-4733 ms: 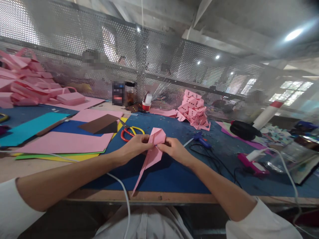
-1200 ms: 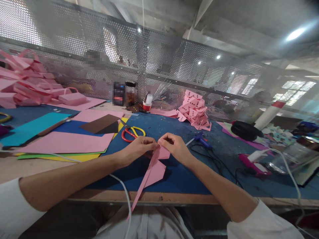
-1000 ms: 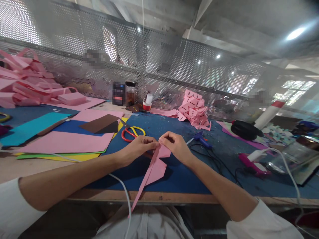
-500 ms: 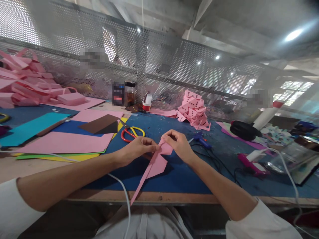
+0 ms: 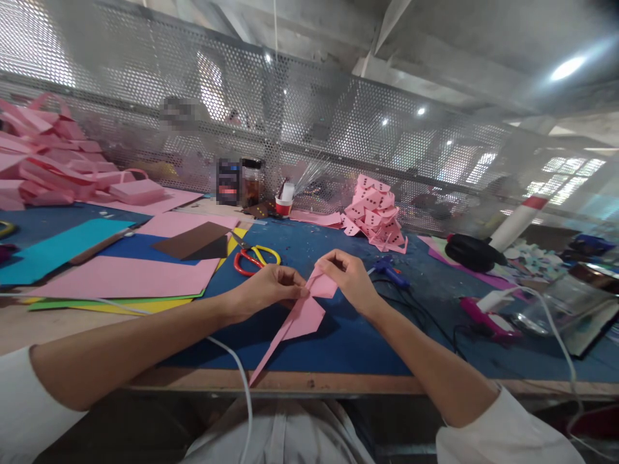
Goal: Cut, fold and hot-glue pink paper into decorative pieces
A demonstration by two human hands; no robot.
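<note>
A folded, cut piece of pink paper (image 5: 305, 319) is held above the blue table mat, its long narrow end slanting down toward the table's front edge. My left hand (image 5: 278, 287) pinches its left edge between thumb and fingers. At the upper end, my right hand (image 5: 345, 274) grips the paper with fingers bent over the top. Scissors with red and yellow handles (image 5: 256, 256) lie just beyond my left hand. To the right of my right hand rests a blue glue gun (image 5: 391, 270) with a dark cord.
Coloured sheets (image 5: 130, 277) lie at the left, below a heap of pink paper shapes (image 5: 53, 158). Dotted pink pieces (image 5: 373, 212) are stacked by the mesh panel (image 5: 333, 122). A magenta power strip (image 5: 488, 319) and a black round object (image 5: 471, 251) sit right. A white cable (image 5: 242, 367) hangs over the front edge.
Both hands keep hold of the pink paper. My left hand has slid slightly down along its edge, and the paper's lower tip has shifted a little up and left.
</note>
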